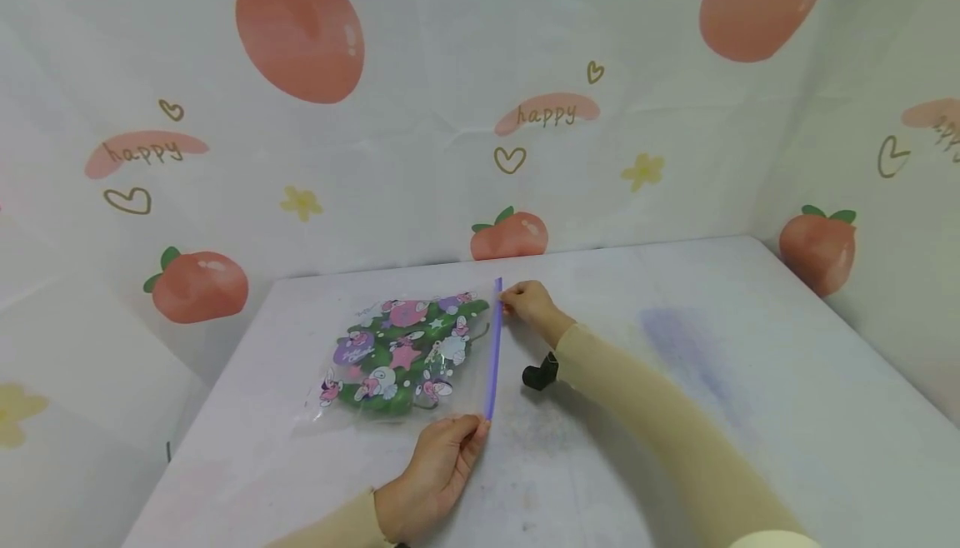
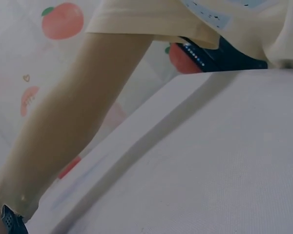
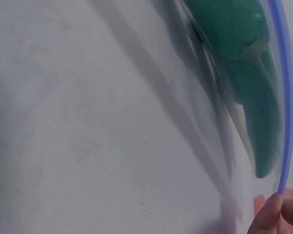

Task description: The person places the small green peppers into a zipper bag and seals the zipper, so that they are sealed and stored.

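Note:
A clear zip bag [image 1: 405, 356] printed with pink and purple cartoon figures lies over the left middle of the table in the head view. Inside it are green peppers [image 3: 261, 122], their curved stems showing through the plastic. Along its right edge runs a purple zip strip [image 1: 494, 356]. My left hand [image 1: 441, 469] pinches the near end of that strip between thumb and fingers. At the far end, my right hand [image 1: 534, 308] pinches the strip the same way. The left wrist view holds only a sleeved arm [image 2: 73, 97] and table, not the bag.
A white-covered table [image 1: 750, 348] carries a faint purple stain on its right side. Behind it hangs a white cloth [image 1: 420, 181] printed with peaches and hearts. A small black device [image 1: 540, 373] sits beside my right sleeve.

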`<state>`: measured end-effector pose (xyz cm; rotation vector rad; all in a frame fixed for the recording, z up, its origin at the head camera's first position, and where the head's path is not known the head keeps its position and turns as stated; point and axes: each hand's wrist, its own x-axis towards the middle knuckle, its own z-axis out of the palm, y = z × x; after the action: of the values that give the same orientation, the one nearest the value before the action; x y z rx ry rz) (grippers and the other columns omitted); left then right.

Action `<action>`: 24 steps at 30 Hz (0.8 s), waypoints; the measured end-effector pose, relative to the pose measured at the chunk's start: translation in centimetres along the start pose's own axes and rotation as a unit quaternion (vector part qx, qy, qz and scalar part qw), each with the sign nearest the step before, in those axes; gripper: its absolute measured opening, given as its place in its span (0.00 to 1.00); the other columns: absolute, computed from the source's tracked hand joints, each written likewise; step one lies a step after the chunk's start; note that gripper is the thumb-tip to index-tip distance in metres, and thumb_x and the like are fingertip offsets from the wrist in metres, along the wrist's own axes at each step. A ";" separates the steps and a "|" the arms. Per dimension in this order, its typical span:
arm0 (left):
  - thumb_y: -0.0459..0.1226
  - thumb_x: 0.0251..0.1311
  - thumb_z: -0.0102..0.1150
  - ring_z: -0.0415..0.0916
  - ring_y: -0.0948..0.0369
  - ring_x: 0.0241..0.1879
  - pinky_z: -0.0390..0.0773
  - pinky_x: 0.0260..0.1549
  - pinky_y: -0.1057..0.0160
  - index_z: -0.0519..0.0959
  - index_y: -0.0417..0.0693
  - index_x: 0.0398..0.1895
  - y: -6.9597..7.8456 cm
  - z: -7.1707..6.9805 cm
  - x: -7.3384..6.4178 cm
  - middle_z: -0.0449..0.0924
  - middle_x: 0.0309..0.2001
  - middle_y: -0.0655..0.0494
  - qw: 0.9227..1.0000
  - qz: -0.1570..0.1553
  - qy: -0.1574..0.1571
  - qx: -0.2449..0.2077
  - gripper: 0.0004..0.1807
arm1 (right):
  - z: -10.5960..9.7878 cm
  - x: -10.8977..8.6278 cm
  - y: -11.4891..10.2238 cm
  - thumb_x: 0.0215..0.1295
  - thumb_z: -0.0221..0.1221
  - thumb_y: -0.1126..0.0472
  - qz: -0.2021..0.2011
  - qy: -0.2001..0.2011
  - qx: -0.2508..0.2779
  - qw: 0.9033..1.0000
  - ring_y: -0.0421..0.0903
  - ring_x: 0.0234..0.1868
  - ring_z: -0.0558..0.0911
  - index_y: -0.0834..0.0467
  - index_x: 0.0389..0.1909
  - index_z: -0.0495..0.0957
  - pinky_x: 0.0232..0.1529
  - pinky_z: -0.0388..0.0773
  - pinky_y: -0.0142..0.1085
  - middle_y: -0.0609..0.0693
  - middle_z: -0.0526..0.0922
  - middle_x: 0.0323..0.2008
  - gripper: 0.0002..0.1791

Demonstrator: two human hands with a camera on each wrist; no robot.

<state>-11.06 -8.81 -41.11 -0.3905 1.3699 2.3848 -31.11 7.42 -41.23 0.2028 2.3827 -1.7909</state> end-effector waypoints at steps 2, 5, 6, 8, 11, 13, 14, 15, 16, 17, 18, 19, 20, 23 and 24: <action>0.26 0.66 0.48 0.77 0.73 0.29 0.78 0.38 0.80 0.69 0.28 0.41 -0.1 0.1 0.0 0.73 0.32 0.53 1.000 -0.001 0.000 0.000 0.05 | -0.1 0.2 -0.1 0.68 0.57 0.66 -0.004 0.005 0.011 1.000 0.37 0.26 0.74 0.72 0.42 0.79 0.29 0.73 0.25 0.51 0.78 0.28 0.11; 0.26 0.66 0.48 0.77 0.73 0.29 0.78 0.37 0.80 0.69 0.28 0.41 -0.1 0.1 -0.1 0.73 0.32 0.54 1.000 -0.001 -0.001 0.000 0.06 | -0.4 0.4 -0.1 0.68 0.56 0.66 -0.011 0.012 0.021 1.000 0.37 0.25 0.75 0.73 0.42 0.78 0.28 0.73 0.24 0.51 0.77 0.28 0.11; 0.26 0.66 0.48 0.77 0.73 0.29 0.78 0.37 0.80 0.69 0.28 0.42 -0.1 0.1 -0.1 0.73 0.32 0.54 1.000 -0.002 -0.002 0.001 0.06 | -0.4 0.5 -0.1 0.68 0.56 0.66 -0.014 0.014 0.021 1.000 0.37 0.25 0.74 0.73 0.42 0.78 0.28 0.73 0.24 0.51 0.77 0.28 0.11; 0.27 0.67 0.48 0.77 0.73 0.30 0.78 0.38 0.80 0.68 0.27 0.43 -0.2 0.1 -0.1 0.73 0.32 0.53 1.000 -0.005 -0.004 0.003 0.07 | -0.6 0.6 -0.1 0.68 0.56 0.67 -0.021 0.019 0.017 0.999 0.36 0.24 0.74 0.73 0.41 0.79 0.28 0.73 0.24 0.51 0.77 0.27 0.11; 0.27 0.68 0.48 0.77 0.74 0.30 0.78 0.38 0.80 0.68 0.26 0.44 -0.2 0.0 -0.1 0.73 0.33 0.53 1.000 -0.011 -0.007 0.005 0.09 | -0.7 0.8 -0.1 0.67 0.56 0.67 -0.024 0.024 0.016 0.999 0.36 0.24 0.74 0.74 0.42 0.79 0.27 0.73 0.23 0.51 0.77 0.28 0.12; 0.28 0.68 0.47 0.77 0.74 0.30 0.78 0.38 0.80 0.67 0.26 0.45 -0.3 0.0 0.0 0.73 0.34 0.53 1.000 -0.014 -0.008 0.007 0.09 | -0.7 0.9 -0.1 0.68 0.56 0.67 -0.023 0.025 0.016 0.999 0.35 0.23 0.74 0.74 0.43 0.79 0.27 0.73 0.23 0.51 0.77 0.28 0.12; 0.28 0.68 0.47 0.77 0.74 0.30 0.78 0.38 0.80 0.67 0.26 0.45 -0.3 0.0 0.0 0.73 0.34 0.53 1.000 -0.015 -0.008 0.008 0.09 | -0.7 0.9 -0.1 0.68 0.56 0.67 -0.021 0.026 0.015 0.999 0.35 0.24 0.74 0.74 0.43 0.79 0.27 0.73 0.23 0.51 0.78 0.29 0.12; 0.28 0.68 0.47 0.77 0.74 0.30 0.78 0.38 0.80 0.67 0.26 0.45 -0.3 -0.1 0.0 0.73 0.34 0.53 1.000 -0.017 -0.008 0.007 0.09 | -0.7 0.9 -0.1 0.68 0.56 0.67 -0.018 0.027 0.017 0.999 0.35 0.24 0.74 0.74 0.43 0.79 0.27 0.73 0.23 0.51 0.77 0.29 0.12; 0.28 0.68 0.48 0.77 0.73 0.30 0.78 0.38 0.80 0.67 0.26 0.45 -0.3 -0.1 0.1 0.73 0.34 0.53 1.000 -0.017 -0.009 0.005 0.10 | -0.7 0.9 -0.2 0.68 0.56 0.67 -0.015 0.027 0.019 0.999 0.35 0.24 0.74 0.74 0.43 0.79 0.27 0.74 0.23 0.51 0.77 0.29 0.12; 0.28 0.68 0.48 0.77 0.73 0.30 0.78 0.38 0.80 0.67 0.26 0.45 -0.3 -0.1 0.1 0.73 0.34 0.53 1.000 -0.018 -0.009 0.005 0.10 | -0.6 0.9 -0.2 0.68 0.56 0.67 -0.013 0.027 0.022 0.999 0.35 0.24 0.74 0.73 0.43 0.78 0.27 0.74 0.23 0.51 0.77 0.29 0.12; 0.28 0.68 0.48 0.78 0.73 0.31 0.78 0.38 0.80 0.67 0.26 0.46 -0.3 -0.1 0.1 0.73 0.34 0.53 1.000 -0.018 -0.010 0.004 0.10 | -0.6 0.9 -0.2 0.68 0.56 0.67 -0.011 0.028 0.024 0.999 0.35 0.24 0.74 0.73 0.43 0.78 0.27 0.74 0.23 0.51 0.77 0.29 0.12; 0.28 0.68 0.48 0.78 0.73 0.31 0.78 0.39 0.80 0.68 0.26 0.45 -0.3 -0.1 0.0 0.73 0.33 0.53 1.000 -0.018 -0.013 0.003 0.10 | -0.6 0.9 -0.2 0.68 0.56 0.67 -0.010 0.028 0.027 0.999 0.35 0.24 0.74 0.73 0.43 0.78 0.27 0.74 0.22 0.51 0.77 0.29 0.12; 0.28 0.68 0.48 0.78 0.73 0.31 0.78 0.39 0.80 0.68 0.26 0.45 -0.2 -0.1 0.0 0.74 0.33 0.53 1.000 -0.020 -0.016 0.003 0.09 | -0.6 0.9 -0.2 0.68 0.56 0.67 -0.009 0.027 0.030 0.999 0.35 0.23 0.74 0.74 0.43 0.78 0.27 0.74 0.22 0.51 0.76 0.29 0.12; 0.28 0.68 0.48 0.77 0.73 0.31 0.78 0.39 0.79 0.69 0.27 0.45 0.3 -0.3 -0.1 0.75 0.33 0.53 0.998 -0.042 -0.041 0.001 0.09 | -0.6 0.9 -0.1 0.68 0.56 0.67 -0.006 0.026 0.030 0.999 0.35 0.23 0.74 0.74 0.43 0.78 0.27 0.74 0.22 0.50 0.76 0.28 0.12; 0.28 0.68 0.48 0.78 0.72 0.31 0.79 0.39 0.78 0.70 0.28 0.44 0.5 -0.3 -0.1 0.76 0.32 0.54 0.997 -0.059 -0.057 0.001 0.08 | -0.6 1.0 -0.1 0.68 0.56 0.66 -0.007 0.026 0.025 0.999 0.35 0.23 0.74 0.74 0.43 0.78 0.27 0.74 0.22 0.50 0.77 0.28 0.12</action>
<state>-11.14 -9.35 -40.83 -0.3202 1.2640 2.2729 -32.08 8.02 -41.17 0.2433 2.3806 -1.8758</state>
